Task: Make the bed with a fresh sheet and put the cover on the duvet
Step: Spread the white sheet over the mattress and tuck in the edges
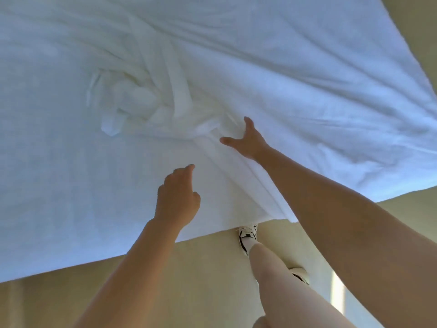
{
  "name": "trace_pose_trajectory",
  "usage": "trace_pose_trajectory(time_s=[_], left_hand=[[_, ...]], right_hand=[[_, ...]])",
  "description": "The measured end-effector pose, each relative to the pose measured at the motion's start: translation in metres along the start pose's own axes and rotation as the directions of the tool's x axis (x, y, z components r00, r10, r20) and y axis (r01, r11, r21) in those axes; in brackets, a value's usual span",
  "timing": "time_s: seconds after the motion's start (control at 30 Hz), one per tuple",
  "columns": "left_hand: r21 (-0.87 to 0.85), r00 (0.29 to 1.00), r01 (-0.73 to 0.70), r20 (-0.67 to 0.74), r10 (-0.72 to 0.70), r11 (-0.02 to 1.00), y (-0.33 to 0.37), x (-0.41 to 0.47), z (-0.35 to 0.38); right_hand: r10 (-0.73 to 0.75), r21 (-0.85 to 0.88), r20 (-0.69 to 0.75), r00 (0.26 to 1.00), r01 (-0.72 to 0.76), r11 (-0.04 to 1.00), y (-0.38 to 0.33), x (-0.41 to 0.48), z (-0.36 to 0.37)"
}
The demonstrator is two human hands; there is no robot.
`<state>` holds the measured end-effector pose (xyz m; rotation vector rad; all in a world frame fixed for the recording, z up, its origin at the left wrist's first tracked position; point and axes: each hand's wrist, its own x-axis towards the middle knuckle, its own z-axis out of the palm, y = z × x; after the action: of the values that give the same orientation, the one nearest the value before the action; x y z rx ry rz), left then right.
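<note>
Left hand (pixel 177 197) hovers loosely curled and empty over white sheet (pixel 307 79); right hand (pixel 248 140) spread, touching its bunched folds.

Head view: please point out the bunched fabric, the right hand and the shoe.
bunched fabric (pixel 132 100), head view, middle of the bunch.
right hand (pixel 251 143), head view, back of the hand.
shoe (pixel 247 236), head view, its upper side.

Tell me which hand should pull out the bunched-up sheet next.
Right, probably. The right hand is spread open, close beside the bunched sheet; the left hand hangs farther back toward the bed's edge, fingers loosely curled, holding nothing.
</note>
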<state>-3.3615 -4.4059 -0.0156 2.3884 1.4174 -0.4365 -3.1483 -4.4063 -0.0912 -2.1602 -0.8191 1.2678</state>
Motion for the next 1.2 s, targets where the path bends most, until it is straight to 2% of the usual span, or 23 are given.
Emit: trace_pose_trajectory(time_s=[0.07,0.1,0.13,0.2,0.27,0.3,0.33,0.4,0.47,0.53,0.6,0.67,0.7,0.77,0.83,0.87,0.9,0.93,0.97,1.03,1.1,1.13,1.2], left_hand=[[0.136,0.987,-0.065,-0.139,0.084,0.989,-0.017,0.031,-0.013],[0.222,0.973,-0.115,-0.17,0.154,0.968,-0.023,0.048,-0.017],[0.321,0.962,-0.182,-0.137,0.236,0.929,-0.029,0.064,-0.019],[0.525,0.903,-0.41,0.117,0.414,0.746,-0.042,0.091,-0.014],[0.616,0.787,-0.614,0.43,0.442,0.494,-0.066,0.104,-0.005],[0.616,0.764,-0.643,0.472,0.44,0.456,-0.08,0.105,-0.002],[0.61,0.773,-0.632,0.453,0.444,0.479,-0.092,0.103,-0.001],[0.51,0.811,-0.585,0.382,0.444,0.631,-0.11,0.093,0.003],[0.349,0.842,-0.514,0.377,0.385,0.783,-0.118,0.07,0.012],[0.258,0.815,-0.506,0.456,0.358,0.823,-0.121,0.029,0.028],[0.159,0.744,-0.527,0.562,0.362,0.835,-0.125,-0.022,0.041],[0.018,0.731,-0.453,0.58,0.36,0.892,-0.143,-0.061,0.046],[-0.081,0.763,-0.369,0.542,0.352,0.926,-0.157,-0.071,0.045],[-0.297,0.886,-0.188,0.36,0.292,0.936,-0.193,-0.07,0.029],[-0.334,0.991,-0.087,0.07,0.117,0.939,-0.237,-0.041,0.009],[-0.317,0.998,-0.027,-0.054,0.011,0.948,-0.262,-0.022,0.0],[-0.284,0.994,0.036,-0.086,-0.063,0.958,-0.284,0.0,-0.006],[-0.225,0.998,0.058,-0.018,-0.064,0.973,-0.3,0.021,-0.008],[-0.138,0.995,0.007,0.102,0.007,0.99,-0.308,0.038,-0.004],[-0.071,0.936,-0.231,0.256,0.242,0.97,-0.303,0.057,0.012],[-0.237,0.871,-0.395,0.211,0.444,0.888,-0.285,0.049,0.027],[-0.376,0.88,-0.369,0.154,0.45,0.85,-0.277,0.039,0.03],[-0.629,0.949,-0.158,0.116,0.292,0.761,-0.273,0.012,0.026]], right_hand=[[-0.107,-0.106,0.159,0.981,0.124,0.987,-0.015,-0.004,0.025],[-0.153,-0.17,0.3,0.941,0.211,0.963,-0.014,-0.02,0.043],[-0.172,-0.198,0.453,0.875,0.287,0.937,-0.01,-0.043,0.061],[-0.077,-0.239,0.683,0.726,0.322,0.916,0.004,-0.087,0.09],[0.036,-0.339,0.732,0.68,0.317,0.886,0.019,-0.106,0.098],[0.103,-0.403,0.735,0.671,0.309,0.862,0.025,-0.105,0.097],[0.162,-0.447,0.739,0.654,0.297,0.844,0.027,-0.101,0.093],[0.165,-0.427,0.747,0.644,0.273,0.862,0.017,-0.085,0.089],[0.072,-0.287,0.657,0.75,0.161,0.944,-0.008,-0.067,0.091],[0.01,-0.161,0.489,0.872,0.079,0.984,-0.039,-0.044,0.103],[-0.021,-0.099,0.425,0.905,0.069,0.993,-0.07,-0.026,0.125],[-0.038,-0.072,0.432,0.901,0.077,0.994,-0.099,-0.02,0.159],[-0.029,-0.068,0.439,0.898,0.066,0.996,-0.112,-0.021,0.179],[0.001,-0.092,0.428,0.904,0.043,0.995,-0.13,-0.029,0.221],[0.034,-0.115,0.34,0.94,0.006,0.993,-0.142,-0.037,0.259],[0.062,-0.106,0.262,0.963,-0.035,0.994,-0.147,-0.038,0.273],[0.091,-0.074,0.173,0.981,-0.079,0.994,-0.152,-0.038,0.283],[0.117,-0.024,0.085,0.99,-0.115,0.993,-0.156,-0.037,0.291],[0.142,0.045,0.01,0.99,-0.142,0.989,-0.159,-0.036,0.296],[0.187,0.21,-0.075,0.979,-0.168,0.963,-0.165,-0.04,0.3],[0.208,0.336,-0.099,0.973,-0.164,0.928,-0.173,-0.051,0.299],[0.208,0.363,-0.113,0.971,-0.155,0.919,-0.178,-0.057,0.298],[0.169,0.31,-0.18,0.969,-0.107,0.945,-0.189,-0.071,0.295]])
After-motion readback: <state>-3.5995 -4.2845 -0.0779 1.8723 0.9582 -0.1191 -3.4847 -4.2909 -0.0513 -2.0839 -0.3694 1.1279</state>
